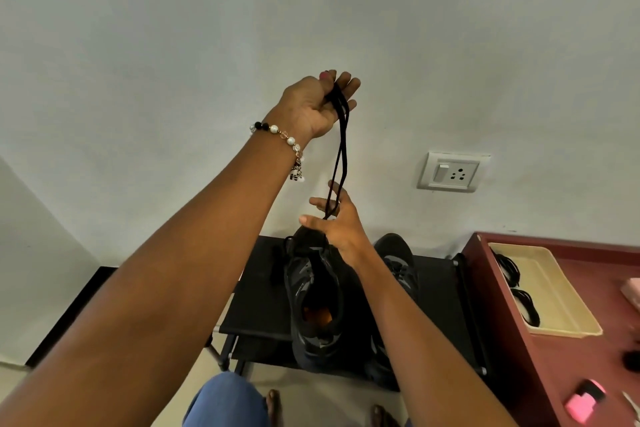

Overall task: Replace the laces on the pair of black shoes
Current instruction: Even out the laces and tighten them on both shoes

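I am looking down my two outstretched arms toward a pale wall. My left hand point(317, 104) is reaching high, arm nearly straight, palm turned toward me, and its fingers are curling around the upper part of a black lace point(341, 135), gripping it. A beaded bracelet point(284, 140) is sitting on that wrist with a small charm dangling below it. The lace is hanging down from that hand in doubled strands to my right hand point(334, 225), which is sitting lower, back of the hand toward me, fingers spread and partly open. The strands are passing between its fingers; I cannot tell whether it is pinching them or only guiding them.

Just under the right hand, the black shoe point(317, 305) is resting on a black rack point(258, 302), toe toward the wall and opening toward me, with the lace running down to its front. The second black shoe point(398, 263) is lying just beside it, partly hidden behind my right forearm.

At the right, a reddish table point(554, 357) is carrying a cream tray point(550, 284), and inside it coiled black laces point(519, 291) are lying along its left side. A wall socket point(452, 172) is showing on the wall above the rack.
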Available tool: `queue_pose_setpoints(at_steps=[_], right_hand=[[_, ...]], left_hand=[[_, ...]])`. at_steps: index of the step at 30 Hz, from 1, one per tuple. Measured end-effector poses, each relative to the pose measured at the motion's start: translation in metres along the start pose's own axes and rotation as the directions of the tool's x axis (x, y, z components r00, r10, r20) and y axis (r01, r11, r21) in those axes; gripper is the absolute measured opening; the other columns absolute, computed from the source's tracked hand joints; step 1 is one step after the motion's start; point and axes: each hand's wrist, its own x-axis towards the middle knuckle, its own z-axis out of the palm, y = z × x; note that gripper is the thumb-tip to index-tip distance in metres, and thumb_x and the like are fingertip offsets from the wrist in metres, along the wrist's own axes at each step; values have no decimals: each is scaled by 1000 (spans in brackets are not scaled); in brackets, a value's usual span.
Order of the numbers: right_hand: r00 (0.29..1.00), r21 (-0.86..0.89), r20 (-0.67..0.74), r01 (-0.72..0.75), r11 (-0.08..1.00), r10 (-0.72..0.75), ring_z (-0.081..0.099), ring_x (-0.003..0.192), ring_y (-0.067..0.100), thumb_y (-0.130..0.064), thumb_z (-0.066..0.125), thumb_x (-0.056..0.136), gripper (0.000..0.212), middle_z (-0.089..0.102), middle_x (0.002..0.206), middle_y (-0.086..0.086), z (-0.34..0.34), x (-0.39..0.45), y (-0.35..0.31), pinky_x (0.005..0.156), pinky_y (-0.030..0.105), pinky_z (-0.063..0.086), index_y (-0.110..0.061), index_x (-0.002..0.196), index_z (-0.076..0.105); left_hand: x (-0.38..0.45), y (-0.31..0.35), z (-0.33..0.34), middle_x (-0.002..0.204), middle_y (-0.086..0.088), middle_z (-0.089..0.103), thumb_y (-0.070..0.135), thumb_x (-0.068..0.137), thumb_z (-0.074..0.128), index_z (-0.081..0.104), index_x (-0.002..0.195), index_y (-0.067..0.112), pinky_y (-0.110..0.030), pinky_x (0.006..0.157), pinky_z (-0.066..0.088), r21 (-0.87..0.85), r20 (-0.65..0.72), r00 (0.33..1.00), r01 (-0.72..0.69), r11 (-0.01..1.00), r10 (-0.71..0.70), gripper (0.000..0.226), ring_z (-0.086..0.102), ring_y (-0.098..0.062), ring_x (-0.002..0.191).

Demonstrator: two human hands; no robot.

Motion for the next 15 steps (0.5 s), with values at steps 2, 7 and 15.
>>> queue_pose_setpoints(at_steps=[2,7,15], right_hand=[[999,24,42,-13,1000,12,67,102,17,-2,76,81,55,71,98,1,-3,2,2,98,38,51,-19,129,55],[989,79,146,24,997,-35,66,81,14,1,72,83,27,62,75,2,-21,-4,13,89,24,53,-6,108,68],[982,114,186,-12,993,-10,65,80,20,-40,66,80,38,70,82,8,-35,-4,-7,92,33,49,-7,98,72]], left_hand=[[-1,-2,-2,80,-11,66,6,102,45,57,90,4,-42,83,53,10,20,1000,-10,1000,10,17,68,-26,70],[4,-2,-33,80,-9,69,12,100,50,60,91,6,-41,80,57,-14,24,998,-50,999,51,14,70,-25,71],[16,1,-89,68,-6,67,15,101,49,60,92,9,-43,75,59,-119,-158,985,-88,989,69,15,70,-22,64]])
